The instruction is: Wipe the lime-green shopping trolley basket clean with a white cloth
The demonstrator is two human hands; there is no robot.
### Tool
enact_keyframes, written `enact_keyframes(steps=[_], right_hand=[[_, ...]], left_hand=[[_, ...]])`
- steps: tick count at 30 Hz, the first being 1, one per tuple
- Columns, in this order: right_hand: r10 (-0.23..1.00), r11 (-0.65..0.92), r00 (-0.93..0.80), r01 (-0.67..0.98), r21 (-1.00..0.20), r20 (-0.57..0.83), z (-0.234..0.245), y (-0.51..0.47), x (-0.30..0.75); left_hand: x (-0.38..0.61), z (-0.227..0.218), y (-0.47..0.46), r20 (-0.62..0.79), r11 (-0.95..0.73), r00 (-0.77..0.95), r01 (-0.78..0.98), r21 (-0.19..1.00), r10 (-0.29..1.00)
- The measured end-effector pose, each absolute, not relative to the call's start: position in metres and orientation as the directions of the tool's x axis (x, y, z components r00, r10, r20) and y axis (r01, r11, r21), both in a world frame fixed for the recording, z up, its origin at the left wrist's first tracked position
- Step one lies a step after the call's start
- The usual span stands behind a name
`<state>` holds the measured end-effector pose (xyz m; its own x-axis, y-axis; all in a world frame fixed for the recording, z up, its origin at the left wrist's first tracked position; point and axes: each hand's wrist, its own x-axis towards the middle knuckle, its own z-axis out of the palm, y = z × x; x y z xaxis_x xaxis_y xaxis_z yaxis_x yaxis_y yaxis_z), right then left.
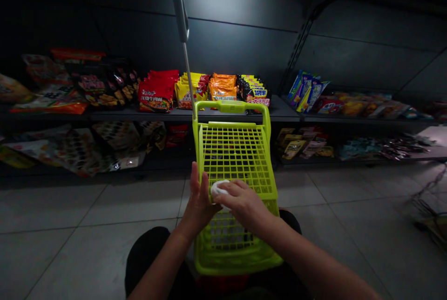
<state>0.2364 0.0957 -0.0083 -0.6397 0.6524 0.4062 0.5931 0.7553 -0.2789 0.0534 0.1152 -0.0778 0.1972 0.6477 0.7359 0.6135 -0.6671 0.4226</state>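
Between my knees stands a lime-green plastic shopping basket with grid walls, tilted toward me. A thin metal rod with a grey grip rises from its far left corner. My right hand is closed around a wadded white cloth or tissue in front of the basket's grid. Close beside it on the left, my left hand has its fingers stretched upward and apart. Its thumb side is near the white wad; whether it touches the wad I cannot tell.
Dark shelves stand ahead, with red noodle packs, yellow packs, orange packs and black packs. Blue and green snack bags lie further right. More packets fill the lower shelf. Pale tiles cover the floor.
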Motion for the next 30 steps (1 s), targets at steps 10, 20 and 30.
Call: enact_keyframes(steps=[10,20,30], right_hand=[[0.777,0.602,-0.466,0.747,-0.282,0.424,-0.020,0.093,0.344],[0.859,0.412,-0.369,0.910,-0.052,0.356,0.021,0.265,0.316],[0.881,0.409,-0.395,0.913,0.003,0.258,0.014,0.220,0.299]], left_hand=[[0.056,-0.075,0.110,0.694,-0.645,0.204,0.607,0.463,0.690],[0.048,-0.078,0.101,0.698,-0.647,0.224,0.632,0.428,0.680],[0.043,-0.078,0.095,0.661,-0.600,0.208,0.665,0.444,0.721]])
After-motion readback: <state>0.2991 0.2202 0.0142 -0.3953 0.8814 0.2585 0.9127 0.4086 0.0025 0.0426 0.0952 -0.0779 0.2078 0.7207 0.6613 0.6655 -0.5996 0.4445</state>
